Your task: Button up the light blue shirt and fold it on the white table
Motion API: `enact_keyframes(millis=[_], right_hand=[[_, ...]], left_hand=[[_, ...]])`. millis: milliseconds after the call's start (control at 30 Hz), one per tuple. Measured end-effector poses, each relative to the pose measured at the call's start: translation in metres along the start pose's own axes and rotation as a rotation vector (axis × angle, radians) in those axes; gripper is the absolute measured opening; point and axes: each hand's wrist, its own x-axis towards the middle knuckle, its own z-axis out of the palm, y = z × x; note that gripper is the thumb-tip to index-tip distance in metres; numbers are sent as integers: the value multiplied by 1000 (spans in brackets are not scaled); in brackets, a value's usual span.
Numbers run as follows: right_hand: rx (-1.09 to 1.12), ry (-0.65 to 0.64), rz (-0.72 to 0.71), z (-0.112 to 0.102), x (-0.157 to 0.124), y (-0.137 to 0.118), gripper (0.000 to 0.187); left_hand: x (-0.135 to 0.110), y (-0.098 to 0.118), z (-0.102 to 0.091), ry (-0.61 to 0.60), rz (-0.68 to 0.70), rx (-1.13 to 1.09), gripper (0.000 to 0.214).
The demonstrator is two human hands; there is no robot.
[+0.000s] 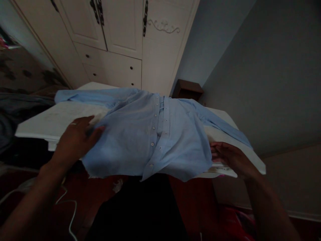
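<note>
A light blue button-up shirt (125,140) lies spread across a white board or tabletop (60,115), its front unbuttoned and facing up. Its sleeves stretch out to both sides, and the hem hangs over the near edge. My left hand (80,135) is at the shirt's left side edge, thumb over the cloth and fingers apart, with a ring on one finger. At the opposite side edge, my right hand (227,155) has its fingers extended beside the cloth, palm partly turned inward. Neither hand visibly grips the fabric.
Behind the board stands a cream wardrobe (120,33) with drawers. A small brown box-like shelf (188,88) is by the wall. Dark cloth (22,110) is heaped at left. A white cord (74,214) trails over the red floor (190,201). A red bag-like item (233,224) lies lower right.
</note>
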Motion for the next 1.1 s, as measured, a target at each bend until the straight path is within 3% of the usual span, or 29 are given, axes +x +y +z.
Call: enact_keyframes(millis=[100, 200, 367, 467, 633, 733, 800, 967, 1033, 1100], right_hand=[[-3, -79, 80, -2, -4, -5, 48], [-4, -129, 107, -3, -2, -7, 51], [-71, -343, 189, 5, 5, -12, 52], [-147, -390, 212, 7, 5, -15, 48], [-219, -278, 176, -8, -1, -14, 43], [-206, -137, 146, -17, -7, -11, 47], [-198, -46, 142, -20, -11, -9, 52], [-346, 94, 36, -19, -16, -3, 61], [-435, 193, -67, -16, -18, -5, 60], [-493, 279, -211, -7, -19, -12, 52]], left_hand=[[-4, 0, -16, -101, -273, 39, 64], [-9, -4, -24, -213, -371, 40, 57], [-17, -7, -23, -121, -431, -67, 39], [-20, -8, -20, -52, -418, -129, 29], [-24, -11, -18, 53, -514, -376, 32], [-27, -11, -15, 150, -624, -584, 28], [-29, -12, -11, 194, -636, -579, 27], [-32, -13, -4, 267, -375, -242, 32], [-36, -2, -5, 364, -254, -182, 38], [-39, 18, -7, 375, -160, -230, 38]])
